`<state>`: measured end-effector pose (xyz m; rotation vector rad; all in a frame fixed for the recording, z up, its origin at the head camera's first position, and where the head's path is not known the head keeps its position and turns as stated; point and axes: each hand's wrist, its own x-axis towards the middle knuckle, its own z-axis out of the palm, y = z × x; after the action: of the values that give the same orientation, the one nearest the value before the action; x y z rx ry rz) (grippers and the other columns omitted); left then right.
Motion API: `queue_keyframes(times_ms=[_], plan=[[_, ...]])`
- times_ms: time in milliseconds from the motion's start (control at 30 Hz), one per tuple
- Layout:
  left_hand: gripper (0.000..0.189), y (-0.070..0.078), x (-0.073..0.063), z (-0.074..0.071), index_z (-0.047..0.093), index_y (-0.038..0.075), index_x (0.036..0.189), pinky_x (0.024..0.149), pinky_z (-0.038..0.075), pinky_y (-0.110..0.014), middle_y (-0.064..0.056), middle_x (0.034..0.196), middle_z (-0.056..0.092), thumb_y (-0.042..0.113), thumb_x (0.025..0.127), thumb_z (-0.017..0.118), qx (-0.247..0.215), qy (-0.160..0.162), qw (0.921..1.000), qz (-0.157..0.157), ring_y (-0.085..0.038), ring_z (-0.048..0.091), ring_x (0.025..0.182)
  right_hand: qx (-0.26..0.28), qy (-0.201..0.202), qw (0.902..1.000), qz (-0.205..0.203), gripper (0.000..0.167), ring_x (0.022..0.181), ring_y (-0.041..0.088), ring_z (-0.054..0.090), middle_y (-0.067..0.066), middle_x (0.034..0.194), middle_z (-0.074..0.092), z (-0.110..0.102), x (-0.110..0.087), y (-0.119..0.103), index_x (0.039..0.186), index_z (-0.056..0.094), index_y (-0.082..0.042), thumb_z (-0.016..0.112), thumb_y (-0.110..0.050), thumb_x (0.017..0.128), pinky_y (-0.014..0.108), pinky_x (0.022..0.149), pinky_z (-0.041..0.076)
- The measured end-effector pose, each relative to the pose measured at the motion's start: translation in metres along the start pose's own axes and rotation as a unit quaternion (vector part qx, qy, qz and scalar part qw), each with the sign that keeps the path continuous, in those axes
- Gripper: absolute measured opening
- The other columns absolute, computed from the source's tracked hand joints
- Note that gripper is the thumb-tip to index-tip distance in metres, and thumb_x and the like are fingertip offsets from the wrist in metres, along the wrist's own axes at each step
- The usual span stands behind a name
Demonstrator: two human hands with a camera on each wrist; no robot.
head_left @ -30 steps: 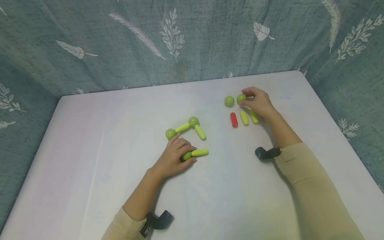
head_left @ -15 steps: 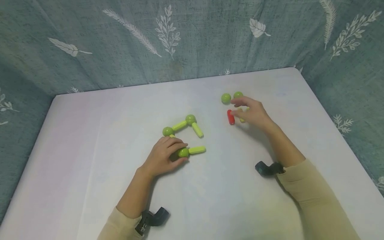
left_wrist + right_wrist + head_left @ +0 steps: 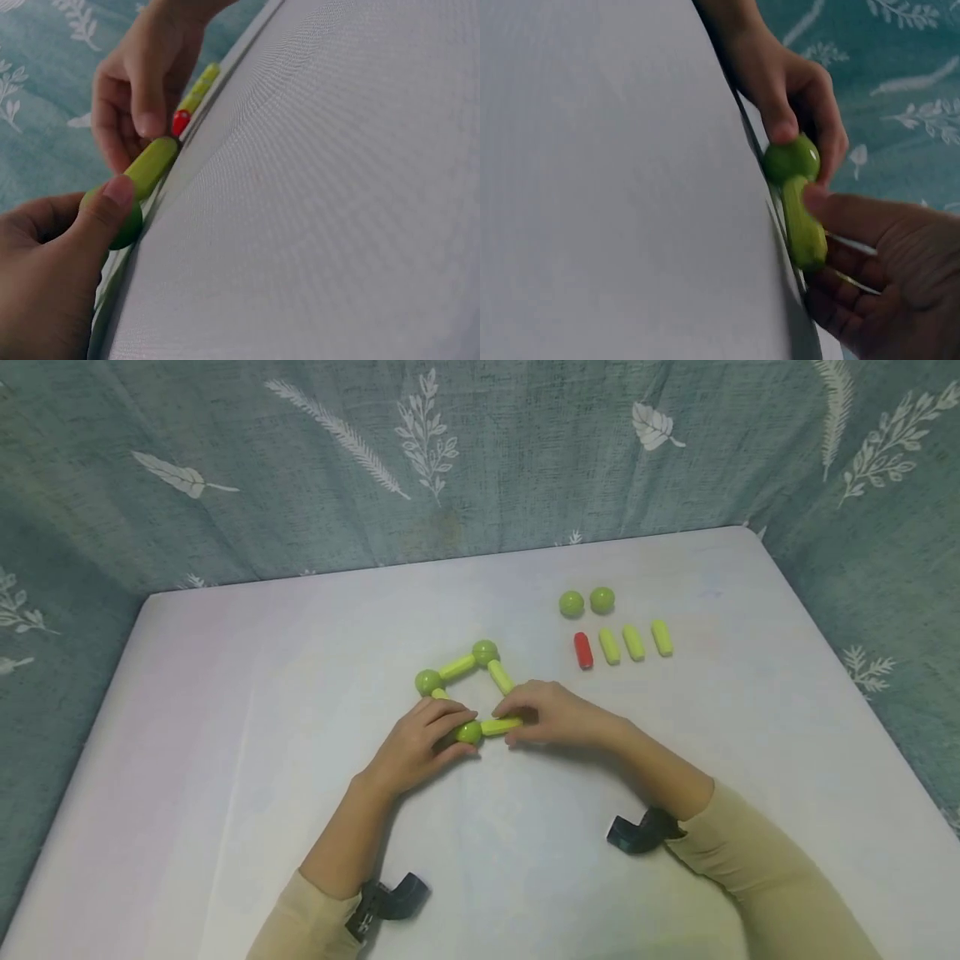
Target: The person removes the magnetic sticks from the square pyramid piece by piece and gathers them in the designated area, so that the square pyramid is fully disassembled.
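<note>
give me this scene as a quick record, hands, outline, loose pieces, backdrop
left hand: grips a green ball
right hand: thumb and fingers around a yellow-green stick beside that ball
outline: also a far ball, a left ball and three more sticks; right corner hidden
loose balls: two, green
loose sticks: three yellow-green, one red, in a row
surface: white table
backdrop: teal cloth, white leaf print

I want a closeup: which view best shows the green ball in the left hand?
Right wrist: the green ball appears large, mostly uncovered. The left wrist view has it partly behind the thumb; the head view shows it small, partly covered by the left hand.
</note>
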<state>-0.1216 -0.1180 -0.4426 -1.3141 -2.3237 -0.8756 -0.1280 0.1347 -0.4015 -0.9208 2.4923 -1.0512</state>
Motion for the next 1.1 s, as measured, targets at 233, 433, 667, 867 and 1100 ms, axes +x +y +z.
queue_keyframes(times_ms=[233, 433, 667, 867, 1100], plan=[[0.046, 0.000, 0.002, 0.001, 0.066, 0.005, 0.110, 0.084, 0.048, -0.030, -0.005, 0.107, 0.062, 0.026, 0.073, 0.080, 0.007, -0.003, 1.0000, 0.001, -0.020, 0.057, 0.099, -0.066, -0.013, 0.9975, -0.022, 0.020, 0.088, 0.012, 0.053, -0.003, 0.097, 0.064, 0.009, 0.005, -0.006, 0.104, 0.070, -0.012, 0.070, -0.020, 0.086, 0.030, 0.081, 0.045], [0.046, 0.002, 0.002, 0.001, 0.066, 0.005, 0.110, 0.087, 0.046, -0.031, -0.005, 0.106, 0.063, 0.025, 0.071, 0.080, -0.010, -0.013, 0.9998, -0.007, -0.020, 0.057, 0.099, -0.068, -0.020, 0.9971, -0.026, 0.018, 0.084, 0.011, 0.052, -0.003, 0.092, 0.061, 0.008, 0.001, -0.009, 0.104, 0.070, -0.011, 0.068, -0.018, 0.087, 0.028, 0.078, 0.045], [0.046, 0.000, 0.003, 0.002, 0.066, 0.005, 0.111, 0.088, 0.045, -0.031, -0.005, 0.107, 0.063, 0.025, 0.072, 0.080, -0.011, -0.010, 0.9997, -0.018, -0.020, 0.056, 0.100, -0.055, -0.012, 0.9983, 0.012, 0.020, 0.089, 0.014, 0.054, -0.002, 0.096, 0.063, 0.003, -0.012, 0.000, 0.105, 0.069, -0.011, 0.068, -0.017, 0.087, 0.032, 0.082, 0.047], [0.048, -0.001, 0.002, 0.001, 0.066, 0.004, 0.112, 0.085, 0.045, -0.030, -0.005, 0.106, 0.063, 0.028, 0.073, 0.080, -0.014, -0.003, 0.9998, -0.014, -0.020, 0.056, 0.098, -0.010, 0.025, 0.9906, 0.134, 0.022, 0.087, 0.015, 0.055, -0.001, 0.097, 0.064, -0.009, -0.036, 0.011, 0.104, 0.065, -0.011, 0.069, -0.017, 0.084, 0.034, 0.082, 0.048], [0.048, -0.002, 0.002, 0.003, 0.066, 0.001, 0.111, 0.088, 0.045, -0.034, -0.009, 0.106, 0.064, 0.044, 0.096, 0.049, -0.022, 0.026, 0.9993, -0.013, -0.023, 0.057, 0.100, -0.001, 0.088, 0.9678, 0.236, 0.020, 0.094, 0.022, 0.053, 0.005, 0.101, 0.062, -0.022, -0.058, 0.018, 0.103, 0.064, -0.010, 0.066, -0.018, 0.084, 0.041, 0.087, 0.045]])
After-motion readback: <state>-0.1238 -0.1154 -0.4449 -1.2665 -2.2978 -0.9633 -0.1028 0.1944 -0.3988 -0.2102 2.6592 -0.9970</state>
